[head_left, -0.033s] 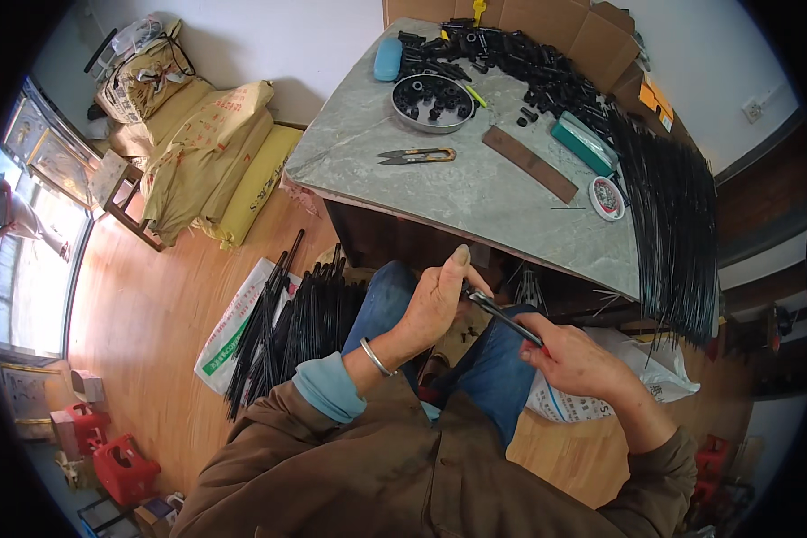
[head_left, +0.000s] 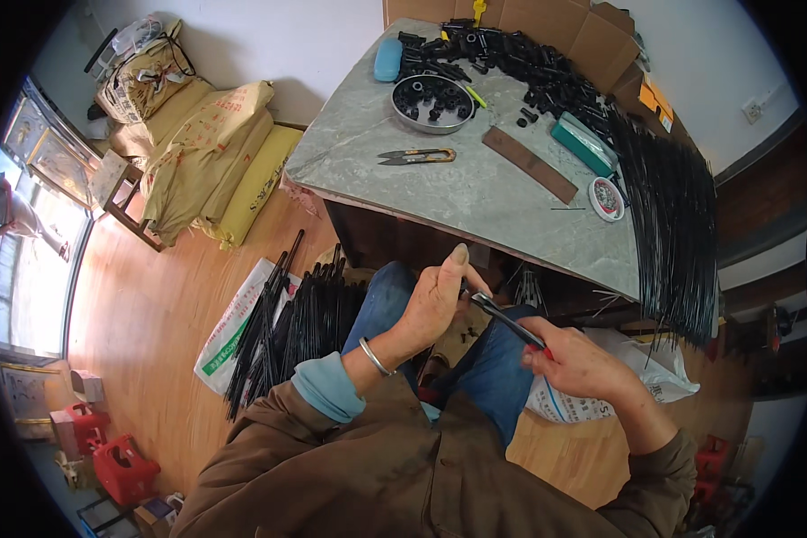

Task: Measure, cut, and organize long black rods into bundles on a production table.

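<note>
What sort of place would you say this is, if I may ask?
Probably a small home workshop: black parts piled on a grey table, black rods heaped near it, and full sacks by the wall.

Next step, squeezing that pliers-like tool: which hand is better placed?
Right hand, likely: it grips the pliers-like tool at its red handle; the left hand is near the far tip.

You have two hands (head_left: 432, 305), one red-handled tool (head_left: 515, 326), one desk (head_left: 502, 211), one metal bowl (head_left: 432, 127), one pair of snips (head_left: 435, 156) and one bracelet (head_left: 374, 358).
</note>
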The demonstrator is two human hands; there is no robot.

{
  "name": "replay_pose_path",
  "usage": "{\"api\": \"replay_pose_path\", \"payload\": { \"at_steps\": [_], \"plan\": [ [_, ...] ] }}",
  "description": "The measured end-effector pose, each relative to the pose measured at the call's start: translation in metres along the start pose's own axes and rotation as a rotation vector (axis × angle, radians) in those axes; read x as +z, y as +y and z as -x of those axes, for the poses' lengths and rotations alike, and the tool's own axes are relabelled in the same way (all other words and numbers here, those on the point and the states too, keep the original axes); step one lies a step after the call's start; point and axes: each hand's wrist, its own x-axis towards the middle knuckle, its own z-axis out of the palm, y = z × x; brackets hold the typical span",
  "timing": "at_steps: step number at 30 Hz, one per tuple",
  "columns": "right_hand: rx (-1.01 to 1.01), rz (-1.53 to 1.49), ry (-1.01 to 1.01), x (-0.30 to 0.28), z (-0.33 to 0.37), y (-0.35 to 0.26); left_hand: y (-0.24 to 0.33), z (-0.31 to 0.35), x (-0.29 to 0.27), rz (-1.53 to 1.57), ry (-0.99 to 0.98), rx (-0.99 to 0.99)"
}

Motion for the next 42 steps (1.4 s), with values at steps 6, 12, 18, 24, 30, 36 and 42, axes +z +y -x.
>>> {"api": "replay_pose_path", "payload": {
  "at_steps": [6, 12, 18, 24, 30, 36, 42],
  "plan": [
    [0.206, -0.202, -0.201, -0.007, 0.001, -0.016, -0.002, 0.002, 0.003, 0.006, -0.008, 0.005],
    [0.185, -0.248, -0.192, -0.001, 0.006, -0.013, -0.004, 0.007, 0.007, -0.113, 0.013, 0.081],
    [0.174, -0.104, -0.181, -0.001, 0.005, -0.007, -0.012, 0.006, 0.011, -0.168, -0.058, 0.092],
    [0.060, 0.034, -0.065, 0.001, 0.002, 0.004, -0.005, -0.003, 0.003, -0.138, -0.170, -0.005],
    [0.026, 0.298, 0.453, -0.012, -0.075, 0.030, 0.098, -0.025, -0.032, 0.019, 0.442, 0.696],
    [0.114, 0.500, 0.700, -0.039, -0.096, 0.100, 0.195, 0.030, -0.109, 0.142, 0.622, 0.837],
    [-0.049, 0.566, 0.995, -0.057, -0.111, 0.104, -0.036, 0.011, -0.365, -0.867, 1.031, 0.116]
  ]
}}
